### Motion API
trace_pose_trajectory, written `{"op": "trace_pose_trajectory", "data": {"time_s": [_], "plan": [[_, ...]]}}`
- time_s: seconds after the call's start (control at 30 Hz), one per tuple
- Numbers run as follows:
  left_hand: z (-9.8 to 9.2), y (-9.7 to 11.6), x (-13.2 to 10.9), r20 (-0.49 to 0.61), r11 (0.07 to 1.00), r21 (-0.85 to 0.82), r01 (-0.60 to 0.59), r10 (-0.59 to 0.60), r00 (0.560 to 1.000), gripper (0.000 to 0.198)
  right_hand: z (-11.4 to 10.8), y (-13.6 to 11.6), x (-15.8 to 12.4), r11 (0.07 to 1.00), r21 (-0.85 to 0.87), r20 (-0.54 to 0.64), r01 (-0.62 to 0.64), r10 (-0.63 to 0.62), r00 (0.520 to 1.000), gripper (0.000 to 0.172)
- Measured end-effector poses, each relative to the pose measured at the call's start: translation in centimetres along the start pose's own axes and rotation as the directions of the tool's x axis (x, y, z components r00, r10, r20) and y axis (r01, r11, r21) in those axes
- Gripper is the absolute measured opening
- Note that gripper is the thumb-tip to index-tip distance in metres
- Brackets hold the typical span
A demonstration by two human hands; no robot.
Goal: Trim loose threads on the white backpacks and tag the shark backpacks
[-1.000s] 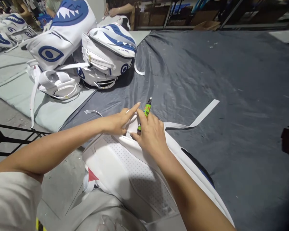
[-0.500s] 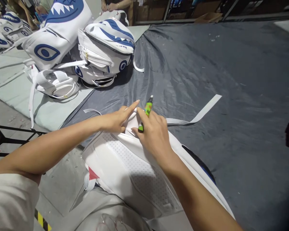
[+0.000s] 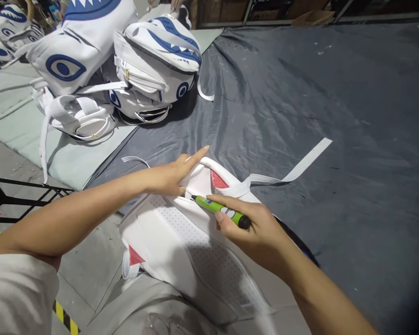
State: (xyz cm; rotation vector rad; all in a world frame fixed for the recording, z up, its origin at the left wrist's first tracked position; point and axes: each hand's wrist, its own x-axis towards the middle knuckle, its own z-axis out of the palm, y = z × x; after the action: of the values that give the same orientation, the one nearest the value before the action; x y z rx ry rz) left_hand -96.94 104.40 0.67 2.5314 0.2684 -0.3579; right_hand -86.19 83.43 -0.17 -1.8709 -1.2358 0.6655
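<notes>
A white backpack (image 3: 153,232) with a dotted back panel lies in front of me, its near end against my lap. My left hand (image 3: 172,177) grips its far edge, index finger stretched out and the other fingertips partly hidden in the fabric. A green marker pen (image 3: 223,209) with a black end is held in my right hand (image 3: 251,223), pointing left. Its tip is at a small pale patch beside my left fingertips; whether it touches cannot be told. A red triangle (image 3: 218,180) and a white strap (image 3: 282,179) show on the backpack's far side.
Several white backpacks with blue eyes (image 3: 64,68) are piled at the back left, on a pale green sheet (image 3: 17,111). Dark grey cloth (image 3: 300,93) covers the table. A black metal frame (image 3: 24,202) stands at the left. Another person's hand (image 3: 176,4) shows behind the pile.
My right hand has moved off the backpack's far edge and back to the right. The marker has turned from upright to lying leftward, its tip now near my left fingers. The red triangle is uncovered.
</notes>
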Motion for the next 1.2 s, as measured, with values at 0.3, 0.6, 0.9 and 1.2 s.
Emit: {"op": "trace_pose_trajectory", "data": {"time_s": [0.3, 0.6, 0.9, 1.2], "plan": [[-0.1, 0.4, 0.1, 0.026, 1.0, -0.004, 0.025, -0.025, 0.999, 0.111, 1.4, 0.3, 0.6, 0.958, -0.211, -0.016, 0.192, -0.2, 0.98, 0.034], [0.1, 0.1, 0.4, 0.033, 1.0, 0.003, 0.027, -0.027, 0.999, 0.112, 2.1, 0.1, 0.3, 0.875, -0.369, 0.043, 0.312, -0.32, 0.947, 0.038], [0.2, -0.1, 0.4, 0.031, 1.0, 0.019, 0.024, -0.024, 0.999, 0.113, 2.0, -0.4, -0.1, 0.841, -0.45, 0.063, 0.301, -0.306, 0.95, 0.034], [-0.1, 0.2, 0.2, 0.053, 0.999, 0.03, 0.02, -0.022, 0.998, 0.11, 2.8, -0.1, -0.6, 0.905, -0.32, -0.021, 0.282, -0.304, 0.952, 0.036]]}}
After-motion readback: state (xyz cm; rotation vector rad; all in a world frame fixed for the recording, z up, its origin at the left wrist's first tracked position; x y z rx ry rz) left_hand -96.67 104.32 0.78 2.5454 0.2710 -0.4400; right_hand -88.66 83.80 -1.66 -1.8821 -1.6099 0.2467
